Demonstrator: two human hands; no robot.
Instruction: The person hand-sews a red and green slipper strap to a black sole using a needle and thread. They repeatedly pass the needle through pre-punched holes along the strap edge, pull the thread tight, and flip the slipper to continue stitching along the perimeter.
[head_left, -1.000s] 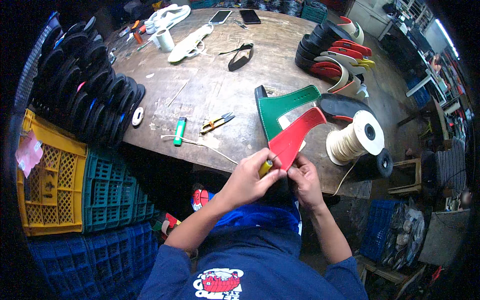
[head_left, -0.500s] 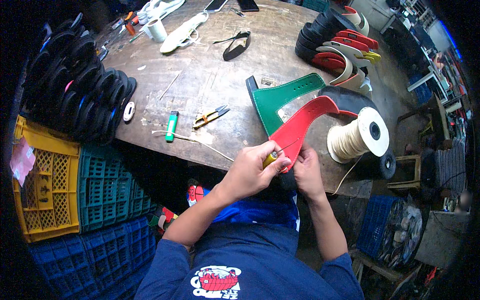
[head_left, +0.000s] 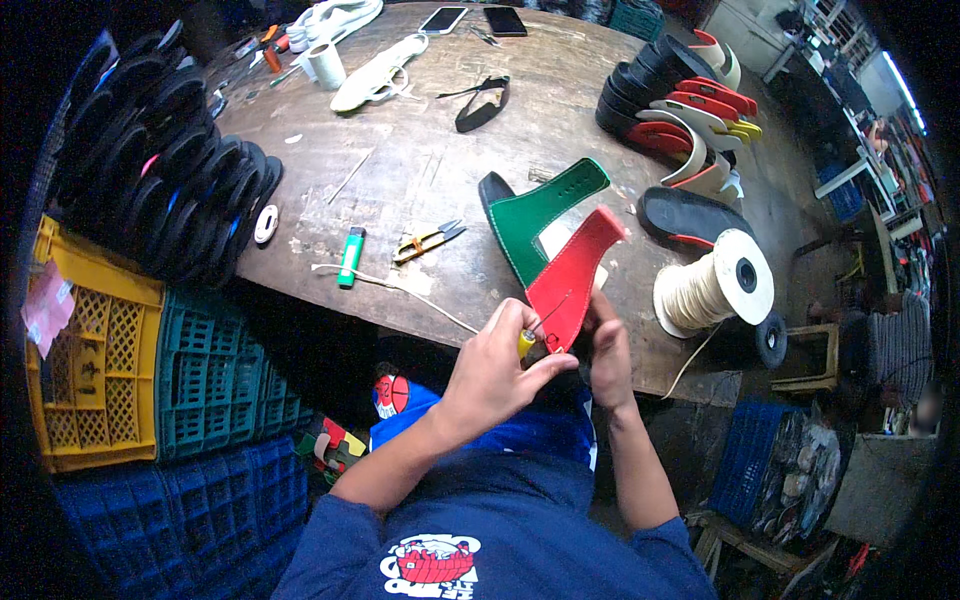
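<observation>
My left hand (head_left: 495,375) is closed on a yellow-handled tool (head_left: 527,342) with a thin metal shaft, its thumb at the lower tip of a red stitched strap piece (head_left: 570,280). My right hand (head_left: 610,355) is behind that piece's right edge, fingers curled, partly hidden; it appears to grip the piece. Beyond lies a green stitched strap (head_left: 530,212) on a dark sole. On the table are a spool of cream cord (head_left: 690,295), a dark sandal sole (head_left: 680,212), thread snips (head_left: 428,241) and a green lighter (head_left: 352,257), with cord crossing toward my hands.
Stacked dark soles (head_left: 160,150) fill the table's left end, above yellow (head_left: 95,380) and blue (head_left: 180,510) crates. Soles with coloured straps (head_left: 680,110) stand back right. Phones (head_left: 505,22), a paper roll (head_left: 325,62) and a white strap (head_left: 370,80) lie farther back on the table (head_left: 330,230).
The red piece has tilted, its upper end moving left over the green strap. My right hand has shifted, turning slightly at its edge. My left hand stays on the yellow tool.
</observation>
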